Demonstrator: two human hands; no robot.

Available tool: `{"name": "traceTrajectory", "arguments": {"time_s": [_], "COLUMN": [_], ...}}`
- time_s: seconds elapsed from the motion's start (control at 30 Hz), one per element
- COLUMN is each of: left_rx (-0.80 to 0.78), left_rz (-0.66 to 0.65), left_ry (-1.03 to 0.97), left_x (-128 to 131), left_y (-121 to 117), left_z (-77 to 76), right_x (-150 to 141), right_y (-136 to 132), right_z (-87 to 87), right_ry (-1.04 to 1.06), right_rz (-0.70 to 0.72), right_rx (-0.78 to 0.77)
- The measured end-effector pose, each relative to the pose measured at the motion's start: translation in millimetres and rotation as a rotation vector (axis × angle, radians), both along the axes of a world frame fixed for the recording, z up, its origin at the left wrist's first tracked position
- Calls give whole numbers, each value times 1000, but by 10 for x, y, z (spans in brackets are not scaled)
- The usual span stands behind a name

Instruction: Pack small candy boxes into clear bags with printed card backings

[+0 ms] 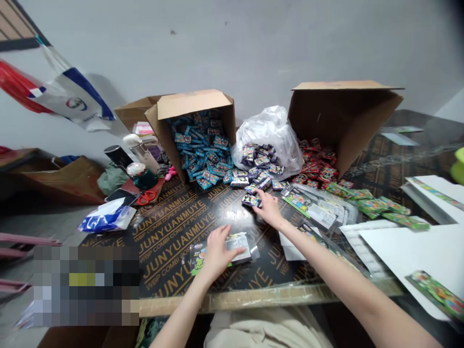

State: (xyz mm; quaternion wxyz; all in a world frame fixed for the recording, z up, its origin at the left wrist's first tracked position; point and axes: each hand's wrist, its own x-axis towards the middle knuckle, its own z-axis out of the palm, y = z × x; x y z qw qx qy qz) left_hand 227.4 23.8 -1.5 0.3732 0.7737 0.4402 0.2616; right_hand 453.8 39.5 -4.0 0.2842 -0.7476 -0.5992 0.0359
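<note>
My right hand (pixel 268 209) has its fingertips closed on a small purple packet (pixel 250 200) at the front of a pile of similar purple packets (pixel 259 162), which spill from a clear plastic bag (pixel 263 126). Nearer the table's front edge, my left hand (pixel 218 250) lies over a flat clear pouch with a printed card (pixel 241 245), its thumb spread from the fingers. The hand hides the pouch's middle. More printed pouches (pixel 315 208) lie to the right of my right hand.
An open carton (pixel 195 104) of blue packets (pixel 206 150) stands at back left. Another carton (pixel 348 111) with red packets (pixel 319 162) stands at back right. Green packets (pixel 373 205) and white cards (pixel 406 256) lie on the right. Scissors (pixel 146 196), bottles and a tissue pack (pixel 107 217) are left.
</note>
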Motion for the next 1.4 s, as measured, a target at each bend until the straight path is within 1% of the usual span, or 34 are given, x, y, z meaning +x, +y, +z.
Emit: {"name": "traceTrajectory", "arguments": {"time_s": [0.07, 0.1, 0.13, 0.17, 0.23, 0.33, 0.43, 0.5, 0.53, 0.57, 0.63, 0.67, 0.7, 0.73, 0.8, 0.87, 1.0, 1.07, 1.1, 1.17, 1.23, 1.27, 1.3, 1.33, 1.4], "left_rx": [-306, -471, -612, -717, -819, -831, -798, -712, -610, -465, -123, 23, 129, 193, 242, 246, 177, 163, 169, 196, 227, 242, 254, 262, 272], "left_rz": [166, 219, 254, 265, 223, 88, -10, -96, -143, -187, -257, -285, -310, -327, -339, -322, -303, -303, -291, -237, -178, -160, -156, -160, -175], "left_ry": [-338, -490, -609, -687, -733, -680, -608, -518, -438, -324, -33, 113, 232, 309, 340, 293, 234, 213, 203, 191, 183, 182, 183, 185, 195], "left_x": [119, 172, 215, 245, 271, 262, 245, 203, 165, 113, -12, -76, -132, -177, -228, -236, -205, -185, -175, -150, -118, -99, -78, -55, -2], "left_y": [21, 36, 50, 61, 63, 9, -74, -105, -108, -102, -73, -58, -46, -40, -48, -78, -133, -135, -129, -109, -89, -82, -78, -76, -73], "left_z": [64, 98, 132, 166, 232, 310, 340, 322, 300, 270, 187, 140, 95, 55, 9, 12, 94, 121, 127, 130, 126, 122, 117, 109, 89], "right_x": [-257, -375, -472, -539, -580, -481, -352, -286, -253, -217, -140, -105, -75, -56, -49, -74, -128, -145, -156, -193, -249, -282, -314, -344, -380], "right_y": [-261, -409, -551, -679, -869, -1000, -1050, -1079, -1092, -1103, -1114, -1114, -1112, -1109, -1103, -1101, -1088, -1069, -1061, -1058, -1080, -1100, -1123, -1146, -1174], "right_z": [32, 64, 104, 150, 249, 362, 395, 374, 351, 322, 244, 197, 150, 105, 36, 10, 52, 79, 88, 96, 98, 100, 102, 107, 127], "right_ry": [34, 58, 78, 90, 102, 130, 186, 202, 191, 167, 103, 77, 56, 41, 29, 52, 161, 168, 158, 156, 211, 253, 295, 332, 380], "right_rz": [72, 117, 159, 199, 259, 351, 445, 457, 451, 442, 417, 400, 383, 369, 365, 398, 572, 601, 575, 441, 296, 267, 274, 309, 410], "right_rx": [87, 134, 166, 182, 173, 123, 94, 116, 130, 144, 160, 160, 156, 150, 126, 90, -13, -22, 0, 82, 148, 150, 130, 94, 11]}}
